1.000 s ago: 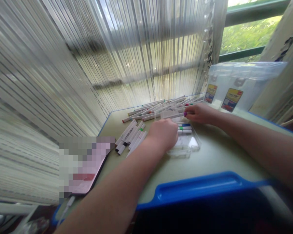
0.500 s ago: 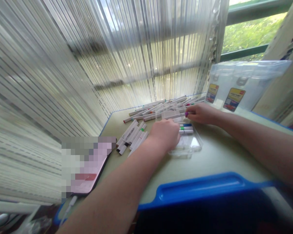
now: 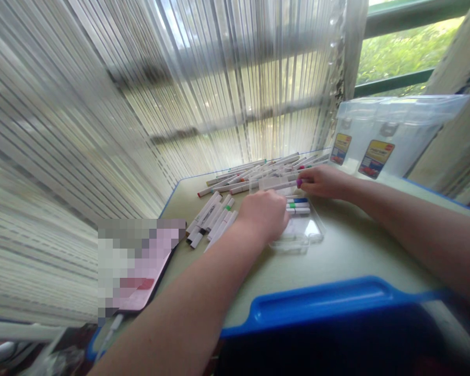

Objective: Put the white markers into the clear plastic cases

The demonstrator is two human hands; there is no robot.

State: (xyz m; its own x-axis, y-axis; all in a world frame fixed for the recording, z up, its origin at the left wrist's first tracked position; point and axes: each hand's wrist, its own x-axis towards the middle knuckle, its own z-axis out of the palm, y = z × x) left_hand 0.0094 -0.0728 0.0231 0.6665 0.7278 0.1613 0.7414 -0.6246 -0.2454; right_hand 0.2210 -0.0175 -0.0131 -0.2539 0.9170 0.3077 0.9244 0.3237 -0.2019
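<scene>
With the clear, shallow plastic case (image 3: 295,243) serving as the clock's centre, a flat, pink, pixel-blurred object (image 3: 151,282) with a dark edge is lying at eight o'clock on the pale green, blue-rimmed table (image 3: 348,250). At nine o'clock, a small group of slim white markers (image 3: 218,215) is resting, mostly side by side. Toward eleven o'clock, a loose heap of white markers with coloured ends (image 3: 243,184) is sprawling across the far part of the table. The left hand (image 3: 264,213) is bending over the case's nine-o'clock side; its fingers are curling out of sight, so I cannot tell whether they are gripping anything. Just beside it, white markers with blue and green bands (image 3: 298,206) are lying in the case. Near twelve o'clock, the fingers of the right hand (image 3: 323,183) are closing on a white marker with a purple end (image 3: 299,183). At two o'clock, labelled translucent plastic boxes (image 3: 409,141) are standing.
</scene>
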